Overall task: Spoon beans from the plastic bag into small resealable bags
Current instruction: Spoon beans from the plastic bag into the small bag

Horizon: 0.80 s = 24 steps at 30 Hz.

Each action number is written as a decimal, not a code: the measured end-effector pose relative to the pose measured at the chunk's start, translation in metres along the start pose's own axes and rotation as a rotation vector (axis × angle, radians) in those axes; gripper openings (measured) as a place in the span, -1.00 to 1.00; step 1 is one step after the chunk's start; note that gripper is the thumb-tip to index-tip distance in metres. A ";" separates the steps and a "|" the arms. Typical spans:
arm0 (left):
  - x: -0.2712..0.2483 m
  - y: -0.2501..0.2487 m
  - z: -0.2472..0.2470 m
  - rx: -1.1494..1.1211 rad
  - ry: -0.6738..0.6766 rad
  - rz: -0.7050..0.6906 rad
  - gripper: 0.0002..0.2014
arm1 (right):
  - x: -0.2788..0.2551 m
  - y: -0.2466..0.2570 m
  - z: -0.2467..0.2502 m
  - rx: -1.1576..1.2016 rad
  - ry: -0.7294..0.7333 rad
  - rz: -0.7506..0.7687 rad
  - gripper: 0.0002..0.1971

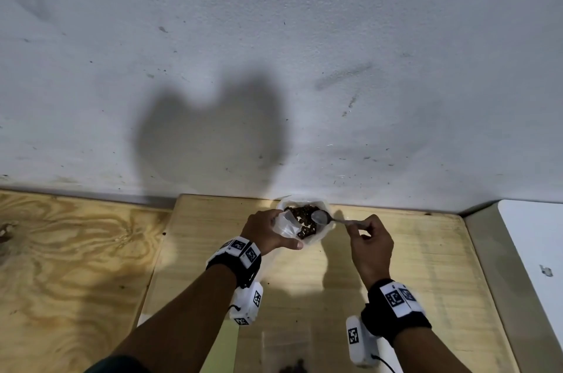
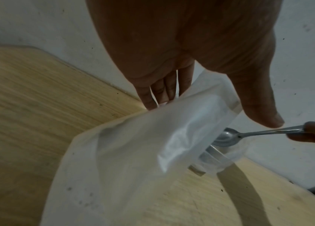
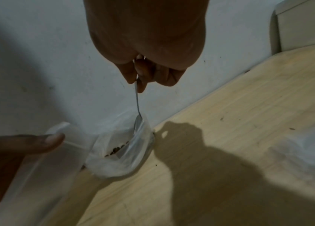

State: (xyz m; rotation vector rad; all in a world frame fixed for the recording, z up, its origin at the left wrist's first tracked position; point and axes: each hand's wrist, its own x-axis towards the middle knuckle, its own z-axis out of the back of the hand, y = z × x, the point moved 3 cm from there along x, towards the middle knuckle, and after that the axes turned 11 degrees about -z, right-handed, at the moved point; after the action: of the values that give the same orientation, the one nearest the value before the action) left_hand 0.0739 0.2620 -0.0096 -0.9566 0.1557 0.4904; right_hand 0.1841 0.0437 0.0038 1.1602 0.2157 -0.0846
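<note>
Beside the bean-filled plastic bag (image 1: 307, 222), the left hand (image 1: 268, 231) holds a small bag (image 1: 285, 225); the right hand (image 1: 370, 240) dips a spoon (image 1: 327, 218) over it.

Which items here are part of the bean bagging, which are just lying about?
In use: plastic bag of beans; spoon held by the right hand; small resealable bag held by the left hand; another small bag with beans at the near edge.

Lying about: plywood sheet; white panel.
</note>
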 end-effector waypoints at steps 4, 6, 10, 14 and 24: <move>0.000 0.002 -0.001 -0.007 -0.008 -0.012 0.10 | 0.002 -0.017 -0.014 -0.016 0.014 -0.069 -0.73; -0.001 0.002 -0.002 -0.018 -0.007 -0.017 0.14 | 0.000 -0.023 -0.021 -0.012 0.023 -0.130 -0.71; -0.002 0.004 -0.004 -0.037 -0.016 -0.036 0.09 | -0.003 -0.031 -0.038 0.025 0.059 -0.252 -0.68; -0.002 0.005 -0.005 -0.073 -0.030 -0.047 0.04 | -0.007 -0.036 -0.057 0.043 0.135 -0.358 -0.77; 0.004 0.007 0.004 -0.035 0.000 -0.031 0.06 | 0.006 -0.031 -0.033 0.254 0.082 -0.535 -0.81</move>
State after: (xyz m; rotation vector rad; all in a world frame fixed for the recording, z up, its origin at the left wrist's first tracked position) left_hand 0.0739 0.2696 -0.0138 -0.9921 0.1319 0.4659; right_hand 0.1803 0.0616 -0.0381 1.3341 0.5990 -0.5491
